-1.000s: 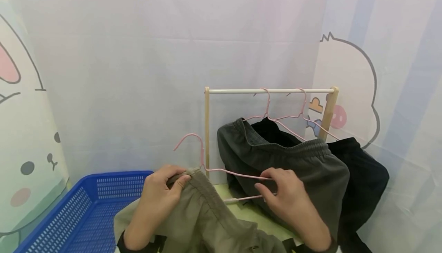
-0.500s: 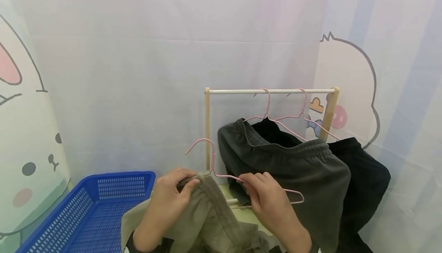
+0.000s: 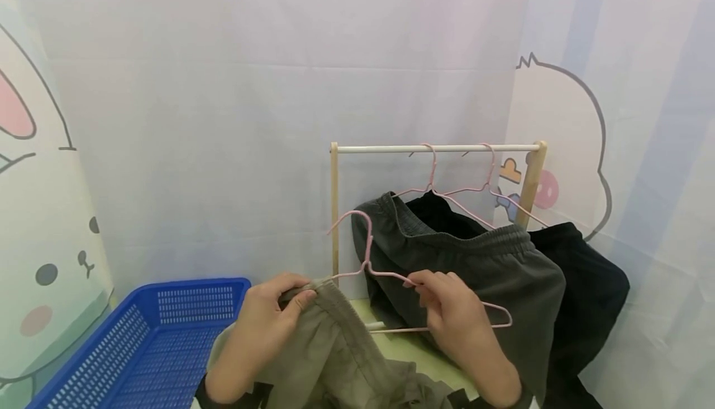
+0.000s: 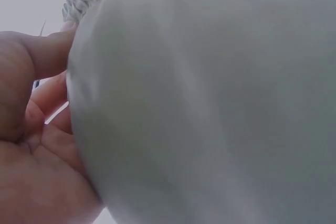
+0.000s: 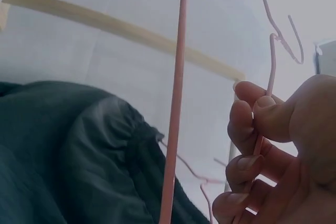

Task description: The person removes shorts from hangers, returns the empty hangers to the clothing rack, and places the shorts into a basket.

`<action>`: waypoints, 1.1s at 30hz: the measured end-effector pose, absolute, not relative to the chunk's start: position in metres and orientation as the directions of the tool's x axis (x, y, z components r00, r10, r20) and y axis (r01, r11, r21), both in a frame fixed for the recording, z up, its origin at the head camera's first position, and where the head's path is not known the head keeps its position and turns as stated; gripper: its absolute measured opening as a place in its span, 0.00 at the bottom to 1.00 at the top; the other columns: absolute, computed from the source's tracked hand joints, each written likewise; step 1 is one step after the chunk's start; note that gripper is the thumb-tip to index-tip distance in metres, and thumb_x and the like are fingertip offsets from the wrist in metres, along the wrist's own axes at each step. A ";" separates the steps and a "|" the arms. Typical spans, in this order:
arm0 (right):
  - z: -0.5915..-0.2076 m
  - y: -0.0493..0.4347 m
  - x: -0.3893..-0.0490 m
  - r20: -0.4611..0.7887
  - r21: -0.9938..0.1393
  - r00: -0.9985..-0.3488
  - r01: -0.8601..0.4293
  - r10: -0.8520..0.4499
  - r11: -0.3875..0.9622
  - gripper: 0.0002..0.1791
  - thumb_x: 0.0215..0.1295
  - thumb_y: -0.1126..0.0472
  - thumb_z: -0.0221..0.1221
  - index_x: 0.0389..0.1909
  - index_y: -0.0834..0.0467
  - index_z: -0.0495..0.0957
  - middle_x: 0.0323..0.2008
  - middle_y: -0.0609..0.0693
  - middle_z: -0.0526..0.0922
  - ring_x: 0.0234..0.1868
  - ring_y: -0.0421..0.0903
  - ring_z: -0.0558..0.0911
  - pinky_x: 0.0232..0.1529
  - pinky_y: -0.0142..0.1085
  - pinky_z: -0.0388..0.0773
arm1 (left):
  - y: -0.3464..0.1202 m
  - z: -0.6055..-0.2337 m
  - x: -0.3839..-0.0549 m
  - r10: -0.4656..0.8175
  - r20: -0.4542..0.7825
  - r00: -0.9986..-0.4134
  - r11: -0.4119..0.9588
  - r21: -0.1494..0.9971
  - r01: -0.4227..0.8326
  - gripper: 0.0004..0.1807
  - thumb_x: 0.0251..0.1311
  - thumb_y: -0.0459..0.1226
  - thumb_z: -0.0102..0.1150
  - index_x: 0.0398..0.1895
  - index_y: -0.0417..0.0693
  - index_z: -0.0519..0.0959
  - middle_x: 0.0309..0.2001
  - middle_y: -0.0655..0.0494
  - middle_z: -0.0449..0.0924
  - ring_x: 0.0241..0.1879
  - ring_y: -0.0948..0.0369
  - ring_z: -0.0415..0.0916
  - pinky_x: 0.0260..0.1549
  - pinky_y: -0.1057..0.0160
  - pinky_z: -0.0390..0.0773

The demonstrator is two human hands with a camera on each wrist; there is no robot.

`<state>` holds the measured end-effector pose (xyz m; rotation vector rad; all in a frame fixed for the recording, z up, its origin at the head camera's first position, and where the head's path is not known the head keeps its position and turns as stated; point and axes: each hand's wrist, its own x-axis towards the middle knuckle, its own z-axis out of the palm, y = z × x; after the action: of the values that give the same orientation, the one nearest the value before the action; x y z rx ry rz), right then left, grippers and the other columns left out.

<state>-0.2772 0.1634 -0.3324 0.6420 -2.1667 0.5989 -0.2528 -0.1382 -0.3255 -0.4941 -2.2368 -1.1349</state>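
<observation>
Khaki pants (image 3: 335, 341) with an elastic waistband hang from my left hand (image 3: 262, 328), whose thumb and fingers pinch the waistband near one end. In the left wrist view the fabric (image 4: 184, 103) fills most of the picture, and the fingertips sit at the gathered band. My right hand (image 3: 460, 322) grips the sloping arm of a pink hanger (image 3: 368, 241); the right wrist view shows thumb and curled fingers around the wire. The hanger's left part passes into the waist opening and is hidden by the cloth. Its hook points up and to the left.
Behind the hands stands a small rack with a white rail (image 3: 380, 149) and wooden posts. Dark grey pants (image 3: 463, 266) and black pants (image 3: 592, 278) hang there on pink hangers. A blue plastic basket (image 3: 139, 334) is at the left.
My right hand first moved left along the hanger and took a new grip on its arm. Since then hand and hanger have shifted right. The left hand keeps pinching the waistband.
</observation>
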 end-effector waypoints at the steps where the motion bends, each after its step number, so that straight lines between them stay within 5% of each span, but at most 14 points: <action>1: -0.331 0.168 -0.278 0.783 -0.212 -0.574 -0.608 -0.239 0.765 0.15 0.68 0.72 0.63 0.42 0.45 0.86 0.26 0.32 0.76 0.30 0.34 0.70 0.30 0.32 0.73 | -0.141 -0.325 -0.253 0.068 0.620 -0.782 0.579 0.614 0.537 0.05 0.64 0.35 0.70 0.40 0.55 0.88 0.35 0.63 0.86 0.29 0.68 0.77 0.28 0.67 0.80; 8: -0.323 0.197 -0.280 0.791 -0.259 -0.592 -0.554 -0.155 0.791 0.15 0.69 0.74 0.61 0.42 0.50 0.87 0.24 0.36 0.73 0.26 0.36 0.68 0.27 0.32 0.68 | -0.167 -0.321 -0.255 0.047 0.510 -0.859 0.671 0.621 0.405 0.04 0.69 0.40 0.66 0.43 0.57 0.87 0.31 0.63 0.80 0.24 0.64 0.69 0.25 0.65 0.72; 23: -0.310 0.226 -0.270 0.810 -0.303 -0.584 -0.495 -0.054 0.814 0.13 0.67 0.74 0.64 0.44 0.52 0.84 0.24 0.39 0.77 0.25 0.38 0.67 0.25 0.33 0.64 | -0.174 -0.322 -0.256 0.094 0.483 -0.871 0.671 0.615 0.414 0.08 0.68 0.44 0.67 0.47 0.57 0.87 0.42 0.63 0.86 0.38 0.66 0.80 0.36 0.63 0.81; 33: -0.305 0.240 -0.263 0.819 -0.307 -0.573 -0.486 -0.033 0.818 0.12 0.68 0.73 0.63 0.39 0.51 0.85 0.24 0.39 0.77 0.25 0.36 0.68 0.25 0.32 0.64 | -0.172 -0.322 -0.256 0.111 0.489 -0.865 0.655 0.619 0.434 0.09 0.66 0.38 0.68 0.48 0.54 0.89 0.42 0.61 0.87 0.36 0.66 0.79 0.36 0.65 0.81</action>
<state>-0.2633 0.2403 -0.3048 0.3807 -2.1106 0.6460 -0.2563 -0.1716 -0.3221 -0.4284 -2.4625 -1.0734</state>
